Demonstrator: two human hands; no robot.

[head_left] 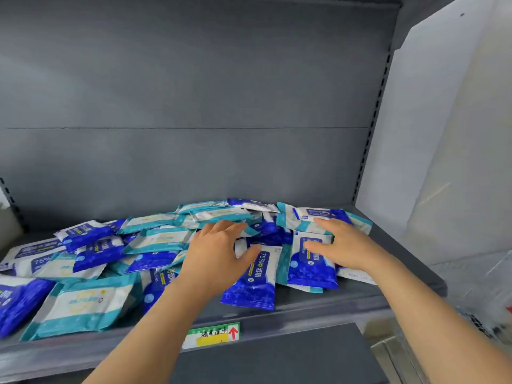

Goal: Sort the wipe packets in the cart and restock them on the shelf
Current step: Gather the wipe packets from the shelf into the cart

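Under both hands, a jumbled heap of wipe packets (166,239) is lying on the grey shelf (318,303), with blue ones and teal-and-white ones overlapping at all angles. The left hand (219,253) is reaching over the middle of the heap, palm down, fingers spread and only slightly bent, gripping nothing. Its fingertips are hovering over teal packets at the back. Its thumb is lying across the top of a blue packet marked 75% (252,281), which is pointing toward the shelf's front edge. The right hand (342,245) is resting flat and relaxed on the right end of the heap, fingers straight, holding nothing. Its thumb is lying over the top of a second blue packet (311,264), just beside the first. Well to the left of the left hand, a large teal packet (83,306) is lying near the front edge. Below the left wrist, a green and yellow price label (212,335) with a red arrow is sitting on the shelf's front strip. Behind the heap a grey back panel (194,92) is rising, and right of the right hand a white board (415,134) is standing.
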